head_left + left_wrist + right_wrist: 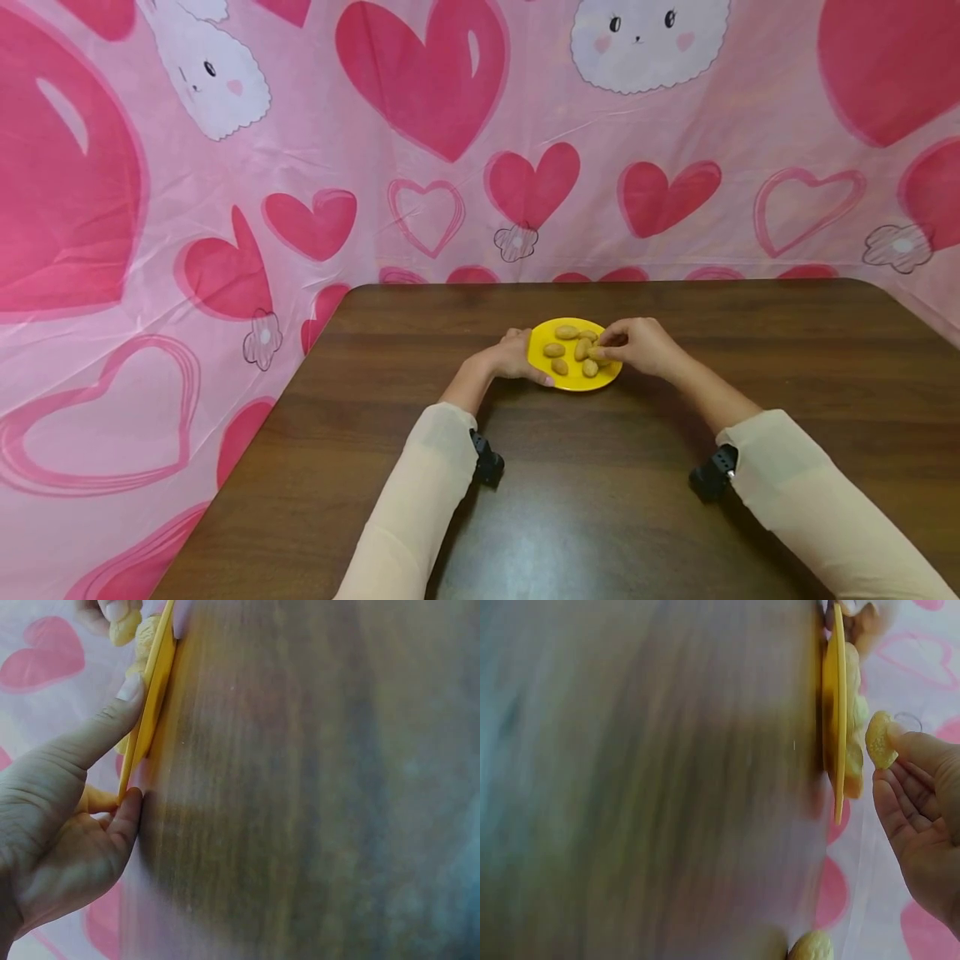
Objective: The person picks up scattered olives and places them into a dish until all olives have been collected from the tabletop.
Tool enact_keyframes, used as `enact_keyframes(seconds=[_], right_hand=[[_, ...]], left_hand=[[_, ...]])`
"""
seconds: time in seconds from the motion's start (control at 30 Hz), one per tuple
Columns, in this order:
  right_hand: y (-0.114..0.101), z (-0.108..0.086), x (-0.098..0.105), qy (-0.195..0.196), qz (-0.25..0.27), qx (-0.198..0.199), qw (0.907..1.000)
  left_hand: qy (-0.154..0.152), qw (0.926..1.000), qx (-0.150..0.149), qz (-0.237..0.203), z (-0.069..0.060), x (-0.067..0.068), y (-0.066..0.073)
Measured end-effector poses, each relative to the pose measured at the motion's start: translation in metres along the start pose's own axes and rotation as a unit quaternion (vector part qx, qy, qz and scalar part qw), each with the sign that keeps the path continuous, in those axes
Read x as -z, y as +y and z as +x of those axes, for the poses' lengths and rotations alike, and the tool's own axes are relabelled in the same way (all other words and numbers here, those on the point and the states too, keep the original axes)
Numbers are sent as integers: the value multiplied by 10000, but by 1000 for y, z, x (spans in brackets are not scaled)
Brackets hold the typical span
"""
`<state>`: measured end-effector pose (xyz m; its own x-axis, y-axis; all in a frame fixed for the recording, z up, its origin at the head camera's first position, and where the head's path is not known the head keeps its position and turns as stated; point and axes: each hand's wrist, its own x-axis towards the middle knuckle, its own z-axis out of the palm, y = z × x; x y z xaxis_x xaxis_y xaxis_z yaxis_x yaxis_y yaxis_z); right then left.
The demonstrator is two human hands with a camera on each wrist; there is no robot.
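A yellow plate lies on the table with several small oval, yellow-brown potato-like pieces on it. At its left side my left hand holds the rim, the thumb along the near edge and the fingers farther round, as the left wrist view shows. My right hand is over the plate's right side. Between thumb and fingers it pinches one potato-like piece, rough and yellowish, just above the others in the right wrist view. Another such rough piece shows partly at the bottom of that view, apart from the plate.
The brown wooden table reaches back to a pink cloth printed with hearts and animal faces. Both sleeves carry small black wrist cameras.
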<state>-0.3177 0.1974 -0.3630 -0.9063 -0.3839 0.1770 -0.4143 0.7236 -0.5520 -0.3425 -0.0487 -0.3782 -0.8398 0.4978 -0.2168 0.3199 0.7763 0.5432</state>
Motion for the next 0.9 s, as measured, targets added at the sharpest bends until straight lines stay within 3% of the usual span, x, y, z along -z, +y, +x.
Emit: enact_keyframes(seconds=[0.37,0.9], right_hand=[[-21,14,-18,-155,26,166,9997],[-20,21,-24,-376,-238,123,9989]], left_hand=[[3,10000,-66,19,-1,0,-1],[9,10000,-9,8,1,-1,-1]])
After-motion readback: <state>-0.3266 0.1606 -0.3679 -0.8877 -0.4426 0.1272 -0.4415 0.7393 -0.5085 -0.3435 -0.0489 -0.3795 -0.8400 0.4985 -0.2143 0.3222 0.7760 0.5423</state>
